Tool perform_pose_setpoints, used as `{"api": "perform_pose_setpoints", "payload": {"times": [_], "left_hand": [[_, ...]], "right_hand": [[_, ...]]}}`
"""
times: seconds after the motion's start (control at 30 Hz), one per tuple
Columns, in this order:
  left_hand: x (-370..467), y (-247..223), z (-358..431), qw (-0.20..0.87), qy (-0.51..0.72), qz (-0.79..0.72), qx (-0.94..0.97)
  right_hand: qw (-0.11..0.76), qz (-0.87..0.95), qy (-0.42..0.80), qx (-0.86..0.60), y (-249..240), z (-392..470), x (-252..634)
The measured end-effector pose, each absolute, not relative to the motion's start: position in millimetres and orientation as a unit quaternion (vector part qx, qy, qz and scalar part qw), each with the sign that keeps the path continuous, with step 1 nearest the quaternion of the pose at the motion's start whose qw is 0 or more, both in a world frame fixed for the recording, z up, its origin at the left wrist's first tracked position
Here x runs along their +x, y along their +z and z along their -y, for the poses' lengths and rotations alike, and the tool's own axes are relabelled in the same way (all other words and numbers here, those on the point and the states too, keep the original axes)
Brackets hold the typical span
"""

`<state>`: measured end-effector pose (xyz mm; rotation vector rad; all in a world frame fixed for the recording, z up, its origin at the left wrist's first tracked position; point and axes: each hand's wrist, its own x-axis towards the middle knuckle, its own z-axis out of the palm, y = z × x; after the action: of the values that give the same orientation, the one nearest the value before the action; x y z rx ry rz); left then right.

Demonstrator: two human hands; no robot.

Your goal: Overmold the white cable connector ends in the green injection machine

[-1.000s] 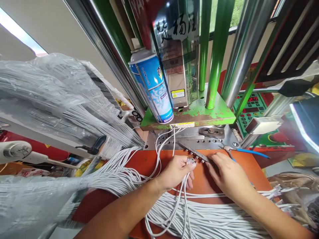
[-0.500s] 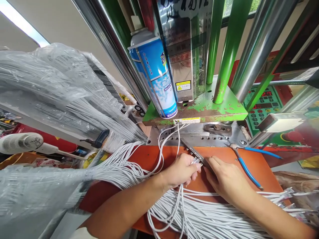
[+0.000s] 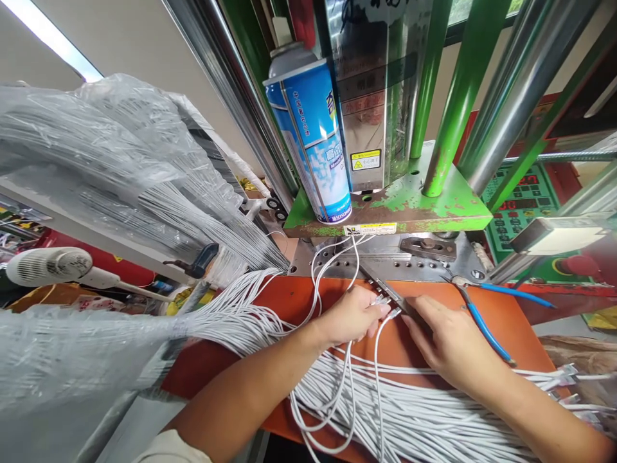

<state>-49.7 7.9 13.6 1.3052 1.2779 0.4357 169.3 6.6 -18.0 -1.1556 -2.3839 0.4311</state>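
Observation:
My left hand (image 3: pixel 354 316) is closed on small clear connectors at the ends of white cables, against the near side of a dark metal bar (image 3: pixel 384 287). My right hand (image 3: pixel 443 331) grips the lower right end of that bar. One clear connector (image 3: pixel 394 313) sits at the bar between my hands, its white cable hanging down in a loop. The bar's far end lies near the steel plate (image 3: pixel 332 260) of the green press. A large bundle of white cables (image 3: pixel 405 411) lies on the orange table (image 3: pixel 501 321) below my hands.
Blue-handled pliers (image 3: pixel 475 315) lie right of my right hand. A blue spray can (image 3: pixel 313 135) stands on the green press platform (image 3: pixel 424 209). Plastic-wrapped cables (image 3: pixel 96 148) and a white fan (image 3: pixel 48 267) are at the left. A control panel (image 3: pixel 525 199) is at the right.
The view has shifted, moving the scene slightly right. A connector with its looped cable now shows at the bar between my hands, outside my left hand's fingers.

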Motion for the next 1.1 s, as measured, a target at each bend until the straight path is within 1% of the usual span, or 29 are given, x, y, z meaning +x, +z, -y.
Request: {"api": "perform_pose_setpoints", "payload": {"times": [0.1,0.17,0.23,0.33,0.53,0.67,0.8,0.93,1.1], "left_hand": [[-50.6,11.7,-10.2,0.625,0.192,-0.527,0.542],[-54.5,9.2,-13.4,0.658,0.207,-0.495,0.528],[-60.3,8.2,-16.6,0.635,0.256,-0.509,0.521],[-67.9,9.5,-19.3,0.566,0.322,-0.567,0.504],[-67.1,9.0,-21.1,0.593,0.260,-0.571,0.505],[-63.5,11.4,-23.0,0.590,0.228,-0.576,0.518],[-64.0,12.6,-23.8,0.599,0.214,-0.571,0.519],[-65.4,4.3,-22.3,0.611,0.208,-0.549,0.531],[-62.4,0.0,-18.0,0.544,0.225,-0.589,0.553]], "right_hand": [[0.208,0.876,0.148,-0.408,-17.3,-6.2,169.5],[0.219,0.865,0.150,-0.426,-17.6,-7.1,170.3],[0.239,0.846,0.157,-0.449,-18.3,-8.7,171.4],[0.256,0.835,0.160,-0.461,-19.1,-11.0,173.2],[0.243,0.841,0.180,-0.449,-19.4,-10.6,173.4],[0.223,0.855,0.185,-0.430,-19.0,-9.5,171.7],[0.212,0.868,0.202,-0.400,-17.7,-10.4,172.5],[0.224,0.871,0.210,-0.382,-14.5,-11.0,174.7],[0.226,0.885,0.204,-0.352,-11.2,-10.6,175.1]]}}
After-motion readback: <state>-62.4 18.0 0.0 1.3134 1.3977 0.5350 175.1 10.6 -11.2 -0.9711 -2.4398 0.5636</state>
